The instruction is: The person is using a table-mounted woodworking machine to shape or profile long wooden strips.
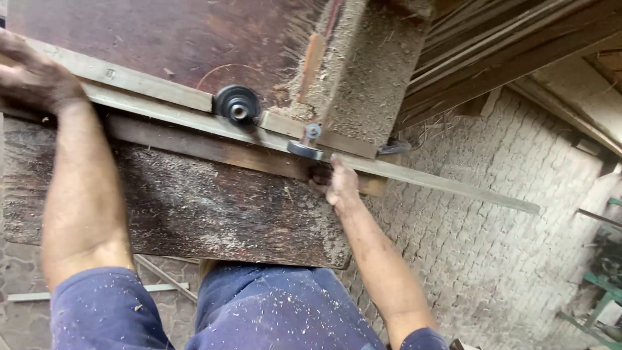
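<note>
A long thin wooden strip lies slanted across a dark, sawdust-covered machine table and sticks out past its right edge. My left hand presses down on the strip's far left part, fingers curled over it. At the table's right corner my right hand grips the strip, just below a small metal roller. A black round wheel sits against the strip between my two hands. A pale wooden fence rail runs along the strip's far side.
A heap of sawdust covers the machine behind the rollers. Stacked wooden planks lie at the upper right. The floor is paved with bricks. A green metal frame stands at the right edge.
</note>
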